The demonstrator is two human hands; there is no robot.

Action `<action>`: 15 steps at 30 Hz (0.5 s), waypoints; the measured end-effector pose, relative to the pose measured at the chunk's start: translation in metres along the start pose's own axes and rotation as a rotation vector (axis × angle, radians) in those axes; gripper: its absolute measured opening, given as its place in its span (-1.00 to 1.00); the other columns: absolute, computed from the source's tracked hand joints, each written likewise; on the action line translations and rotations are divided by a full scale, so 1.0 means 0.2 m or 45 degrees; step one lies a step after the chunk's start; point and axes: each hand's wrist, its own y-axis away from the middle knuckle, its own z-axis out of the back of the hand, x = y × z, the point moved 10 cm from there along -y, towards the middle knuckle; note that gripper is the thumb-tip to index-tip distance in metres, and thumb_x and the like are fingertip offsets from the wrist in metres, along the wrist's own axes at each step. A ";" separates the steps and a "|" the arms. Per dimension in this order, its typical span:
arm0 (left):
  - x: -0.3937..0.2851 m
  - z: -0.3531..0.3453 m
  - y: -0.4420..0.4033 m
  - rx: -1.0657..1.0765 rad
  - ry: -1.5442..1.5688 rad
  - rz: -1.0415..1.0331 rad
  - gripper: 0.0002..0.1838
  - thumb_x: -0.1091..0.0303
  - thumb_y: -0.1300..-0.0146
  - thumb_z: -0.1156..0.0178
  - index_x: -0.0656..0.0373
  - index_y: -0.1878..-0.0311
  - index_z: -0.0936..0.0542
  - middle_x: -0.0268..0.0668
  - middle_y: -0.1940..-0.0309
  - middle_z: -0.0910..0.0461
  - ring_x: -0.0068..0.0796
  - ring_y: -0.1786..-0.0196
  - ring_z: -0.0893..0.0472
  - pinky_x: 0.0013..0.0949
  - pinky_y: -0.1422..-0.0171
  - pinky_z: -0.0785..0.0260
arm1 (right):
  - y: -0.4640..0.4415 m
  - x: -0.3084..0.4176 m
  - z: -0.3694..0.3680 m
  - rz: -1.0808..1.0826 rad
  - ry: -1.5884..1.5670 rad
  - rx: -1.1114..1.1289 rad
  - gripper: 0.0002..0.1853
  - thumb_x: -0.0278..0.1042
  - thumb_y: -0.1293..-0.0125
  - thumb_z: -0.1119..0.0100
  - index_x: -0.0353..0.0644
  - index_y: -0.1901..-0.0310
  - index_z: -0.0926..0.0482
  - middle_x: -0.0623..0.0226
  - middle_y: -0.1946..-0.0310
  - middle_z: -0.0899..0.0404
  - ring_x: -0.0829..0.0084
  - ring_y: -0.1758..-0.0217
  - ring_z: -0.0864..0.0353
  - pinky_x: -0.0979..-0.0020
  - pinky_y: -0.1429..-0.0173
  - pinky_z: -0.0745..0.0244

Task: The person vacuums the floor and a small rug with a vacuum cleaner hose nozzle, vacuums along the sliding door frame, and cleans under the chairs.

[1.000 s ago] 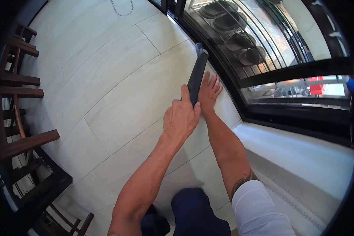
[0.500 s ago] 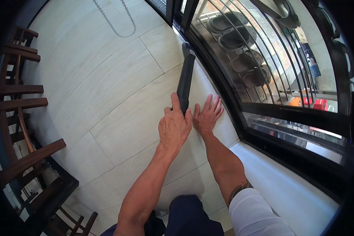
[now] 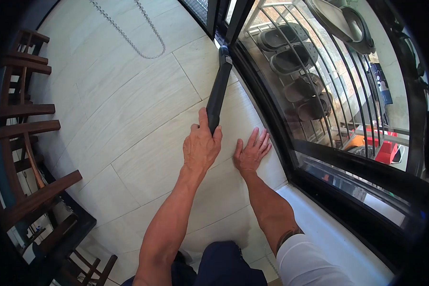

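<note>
My left hand [image 3: 201,148] is closed round the rear of a slim black handheld vacuum cleaner [image 3: 218,90], its index finger stretched along the top. The narrow front end of the vacuum points away from me, down by the black frame of the glass door [image 3: 264,100]. Whether its tip touches the frame is unclear. Flat on the pale tiled floor [image 3: 148,157], my right hand [image 3: 252,151] rests with spread fingers beside the door frame and holds nothing.
Dark wooden chair legs [image 3: 38,193] line the left side. A chain [image 3: 150,57] lies on or hangs near the floor at the top. Through the glass show several clog-style shoes [image 3: 293,58] on a metal rack [image 3: 345,86] and a red object [image 3: 388,148].
My left hand and the vacuum have shifted left, away from my right hand, with the tip slightly farther forward. My right hand stays flat on the floor. The view has shifted slightly.
</note>
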 end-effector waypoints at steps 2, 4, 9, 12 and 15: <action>0.02 0.01 0.00 -0.004 0.050 -0.005 -0.31 0.20 -0.41 -0.18 0.22 -0.49 -0.17 0.23 0.26 -0.61 0.25 0.24 -0.66 0.06 0.13 -0.50 | -0.01 -0.01 0.00 -0.007 0.001 0.004 -0.19 0.10 -0.47 0.03 -0.21 -0.57 -0.04 -0.12 -0.59 0.07 -0.12 -0.66 0.16 -0.25 -0.61 0.26; 0.07 0.03 0.02 -0.107 0.221 -0.003 -0.37 0.23 -0.42 -0.18 0.24 -0.46 -0.24 0.21 0.21 -0.63 0.20 0.19 -0.68 0.04 0.12 -0.49 | 0.00 0.00 0.00 0.004 0.010 0.000 -0.19 0.10 -0.47 0.02 -0.22 -0.57 -0.05 -0.12 -0.59 0.07 -0.12 -0.66 0.17 -0.26 -0.61 0.26; 0.07 0.00 -0.11 -0.084 0.325 -0.051 -0.34 0.22 -0.40 -0.17 0.19 -0.48 -0.21 0.23 0.22 -0.61 0.26 0.20 -0.65 0.11 0.11 -0.48 | -0.01 0.01 0.01 -0.004 0.010 0.019 -0.20 0.10 -0.47 0.02 -0.23 -0.57 -0.06 -0.12 -0.59 0.07 -0.13 -0.66 0.15 -0.27 -0.61 0.26; 0.04 0.00 -0.19 -0.057 0.360 -0.051 -0.36 0.22 -0.40 -0.16 0.21 -0.46 -0.23 0.23 0.25 -0.62 0.28 0.20 -0.65 0.11 0.10 -0.48 | -0.01 0.01 0.01 0.002 0.014 0.023 -0.20 0.10 -0.47 0.01 -0.23 -0.57 -0.06 -0.13 -0.59 0.07 -0.13 -0.66 0.14 -0.27 -0.61 0.26; 0.03 -0.04 -0.25 0.019 0.399 -0.016 -0.36 0.21 -0.41 -0.16 0.25 -0.45 -0.23 0.23 0.28 -0.62 0.30 0.20 -0.65 0.11 0.10 -0.48 | -0.01 0.00 0.01 0.003 0.016 0.015 -0.19 0.09 -0.47 0.00 -0.23 -0.56 -0.06 -0.13 -0.59 0.06 -0.13 -0.65 0.14 -0.27 -0.60 0.25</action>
